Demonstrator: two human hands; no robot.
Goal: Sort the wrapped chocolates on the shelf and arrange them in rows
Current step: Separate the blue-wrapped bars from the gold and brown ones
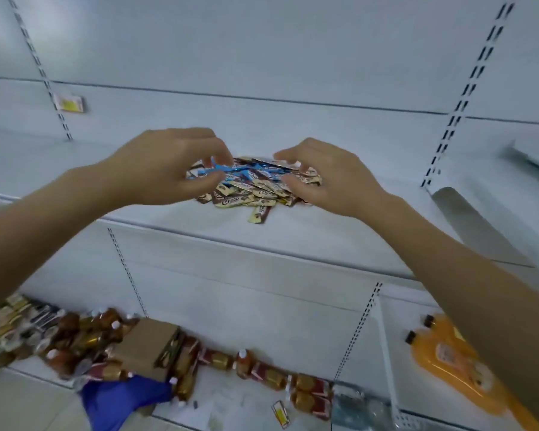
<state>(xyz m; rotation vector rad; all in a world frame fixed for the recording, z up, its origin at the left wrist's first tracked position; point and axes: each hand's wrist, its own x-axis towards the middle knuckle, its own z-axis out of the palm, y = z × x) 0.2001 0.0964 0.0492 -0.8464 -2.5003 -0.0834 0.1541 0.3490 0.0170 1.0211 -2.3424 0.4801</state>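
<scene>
A loose heap of wrapped chocolates (255,192) lies on the white shelf (262,234), mostly cream-and-brown "Choco" sticks with a few blue-wrapped ones on top. My left hand (168,166) pinches the end of blue-wrapped chocolates (218,171) at the heap's left side. At the heap's right side my right hand (327,178) curls its fingers over the sticks and touches them; whether it grips one I cannot tell. One cream stick (260,213) pokes out toward the shelf's front edge.
A yellow price tag (69,103) hangs on the back panel at left. On the bottom shelf lie brown bottles (84,340), a cardboard box (147,346), a blue cloth (119,402) and orange juice bottles (448,356). A grey bracket (473,225) slants at right.
</scene>
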